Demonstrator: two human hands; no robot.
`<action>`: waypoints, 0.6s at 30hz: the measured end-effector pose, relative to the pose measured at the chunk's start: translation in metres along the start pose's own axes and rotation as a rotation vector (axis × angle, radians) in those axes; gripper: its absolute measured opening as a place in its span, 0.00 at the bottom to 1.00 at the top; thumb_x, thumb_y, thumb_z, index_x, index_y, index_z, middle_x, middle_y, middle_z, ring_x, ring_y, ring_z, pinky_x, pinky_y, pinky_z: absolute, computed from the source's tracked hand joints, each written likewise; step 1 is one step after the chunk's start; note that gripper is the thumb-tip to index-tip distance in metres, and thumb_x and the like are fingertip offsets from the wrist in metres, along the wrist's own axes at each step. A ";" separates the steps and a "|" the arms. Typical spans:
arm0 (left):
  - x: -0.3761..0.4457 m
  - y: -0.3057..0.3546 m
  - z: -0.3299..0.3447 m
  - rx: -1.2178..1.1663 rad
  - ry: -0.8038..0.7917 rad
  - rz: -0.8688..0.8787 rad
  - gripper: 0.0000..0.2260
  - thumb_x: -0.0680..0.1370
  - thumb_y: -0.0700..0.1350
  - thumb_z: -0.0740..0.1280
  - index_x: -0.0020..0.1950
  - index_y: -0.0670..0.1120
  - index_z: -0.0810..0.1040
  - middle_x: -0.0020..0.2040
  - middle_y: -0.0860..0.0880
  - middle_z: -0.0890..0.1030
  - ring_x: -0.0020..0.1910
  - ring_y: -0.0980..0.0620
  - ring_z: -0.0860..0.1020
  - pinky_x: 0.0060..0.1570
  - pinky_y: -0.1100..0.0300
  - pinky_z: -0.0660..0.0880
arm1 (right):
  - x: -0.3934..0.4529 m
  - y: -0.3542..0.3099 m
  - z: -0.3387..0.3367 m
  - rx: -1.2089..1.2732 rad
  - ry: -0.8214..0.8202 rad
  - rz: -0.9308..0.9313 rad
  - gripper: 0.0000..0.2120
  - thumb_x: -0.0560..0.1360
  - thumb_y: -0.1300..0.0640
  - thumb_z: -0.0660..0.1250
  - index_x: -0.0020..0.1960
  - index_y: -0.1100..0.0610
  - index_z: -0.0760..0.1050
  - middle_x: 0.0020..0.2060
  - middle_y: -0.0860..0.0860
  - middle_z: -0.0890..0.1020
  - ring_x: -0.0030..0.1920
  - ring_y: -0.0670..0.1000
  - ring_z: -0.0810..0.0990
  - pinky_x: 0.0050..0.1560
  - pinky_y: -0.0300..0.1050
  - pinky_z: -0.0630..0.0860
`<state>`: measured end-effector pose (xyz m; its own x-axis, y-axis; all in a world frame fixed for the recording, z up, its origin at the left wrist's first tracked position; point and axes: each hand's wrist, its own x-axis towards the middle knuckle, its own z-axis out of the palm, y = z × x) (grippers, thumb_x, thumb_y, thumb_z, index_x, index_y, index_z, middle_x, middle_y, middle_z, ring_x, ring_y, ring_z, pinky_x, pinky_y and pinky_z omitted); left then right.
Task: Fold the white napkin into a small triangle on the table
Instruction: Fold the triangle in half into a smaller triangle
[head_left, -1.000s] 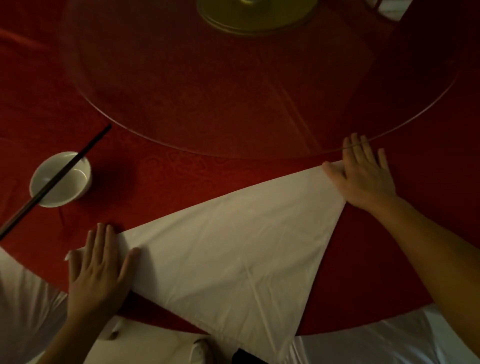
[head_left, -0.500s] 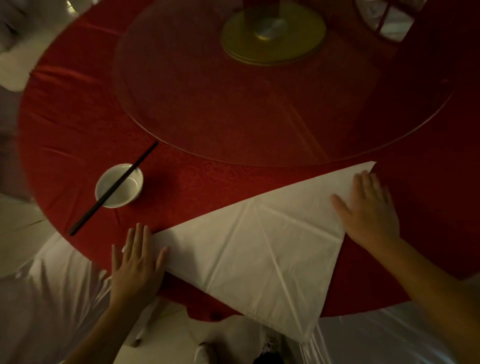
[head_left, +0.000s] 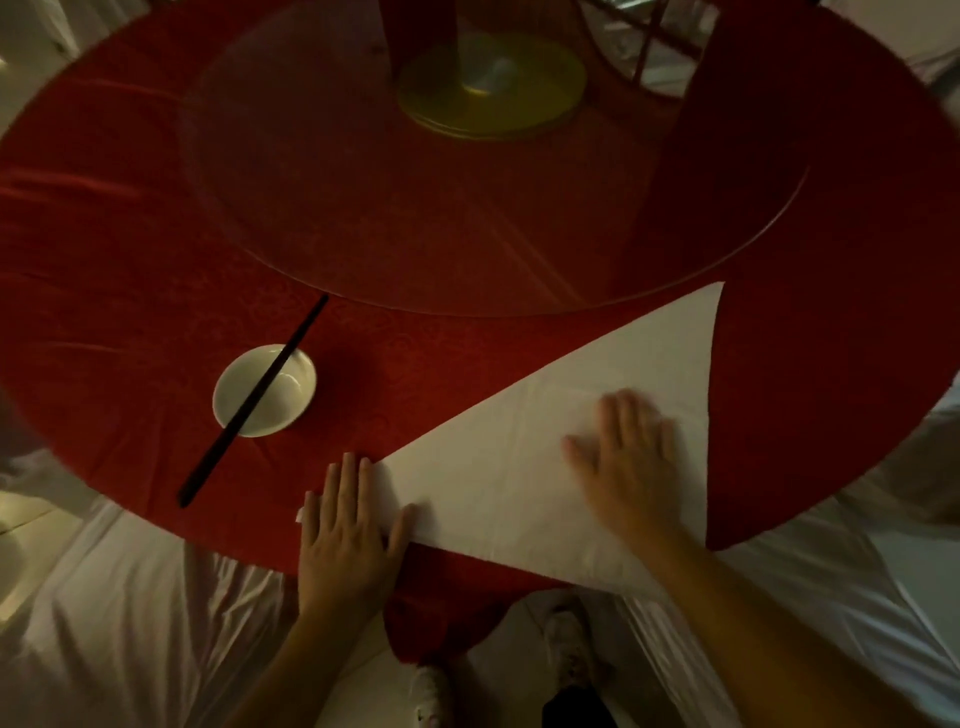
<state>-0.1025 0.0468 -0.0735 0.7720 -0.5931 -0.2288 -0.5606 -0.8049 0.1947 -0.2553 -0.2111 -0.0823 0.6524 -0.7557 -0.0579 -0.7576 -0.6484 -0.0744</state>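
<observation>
So, progress check: napkin (head_left: 545, 467) is already one large triangle, lying flat on the near edge of the table (head_left: 130, 312), long fold edge running from near-left up to a sharp far-right tip beside the glass turntable (head_left: 363, 208). That reads as the first diagonal fold done. "Small" triangle isn't there yet; I'd guess at least one or two more halvings remain.

Hands:
- left hand (head_left: 345, 530): flat, fingers spread, palm down on the napkin's near-left corner. Pinning, not gripping.
- right hand (head_left: 626, 457): open, fingers apart, palm down on the middle of the cloth. It's motion-blurred, so probably smoothing. Nothing clamped in either hand.

Materials:
- Napkin: white woven cloth, matte, faint crease lines across it, edges crisp. The near-right part under the forearm seems to reach the table rim; can't tell if it hangs over.
- Tablecloth: deep red, slight sheen, faint woven pattern, draped over a round top.
- Turntable: clear round glass on a brass-coloured disc base (head_left: 493, 93).
- small white bowl (head_left: 265, 389): glazed, round, well left of the napkin, with dark chopsticks (head_left: 254, 400) laid across it, thin and straight.

Lighting is dim, so fine fabric texture is hard to read.
</observation>
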 end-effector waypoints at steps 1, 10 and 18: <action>0.000 -0.005 0.000 -0.009 -0.004 0.000 0.37 0.73 0.70 0.32 0.75 0.48 0.34 0.76 0.49 0.36 0.74 0.51 0.33 0.73 0.50 0.35 | 0.003 0.007 0.000 -0.006 0.010 0.064 0.39 0.76 0.31 0.38 0.76 0.57 0.51 0.76 0.58 0.58 0.76 0.59 0.53 0.73 0.61 0.51; 0.000 -0.021 -0.017 -0.036 -0.009 0.042 0.32 0.78 0.62 0.42 0.77 0.46 0.46 0.78 0.45 0.51 0.77 0.47 0.47 0.74 0.48 0.44 | -0.016 0.013 -0.018 0.004 -0.128 0.128 0.44 0.71 0.29 0.33 0.77 0.56 0.44 0.78 0.56 0.49 0.77 0.57 0.44 0.75 0.58 0.44; 0.027 -0.062 -0.053 -0.297 -0.141 -0.061 0.16 0.78 0.56 0.61 0.54 0.45 0.76 0.50 0.45 0.79 0.52 0.43 0.76 0.54 0.46 0.74 | -0.114 -0.013 -0.012 0.070 -0.099 0.136 0.37 0.72 0.31 0.50 0.70 0.54 0.68 0.73 0.58 0.65 0.74 0.60 0.60 0.70 0.65 0.57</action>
<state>-0.0311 0.0814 -0.0416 0.7407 -0.5580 -0.3741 -0.3868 -0.8096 0.4416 -0.3202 -0.1172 -0.0625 0.5449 -0.8211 -0.1699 -0.8384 -0.5300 -0.1276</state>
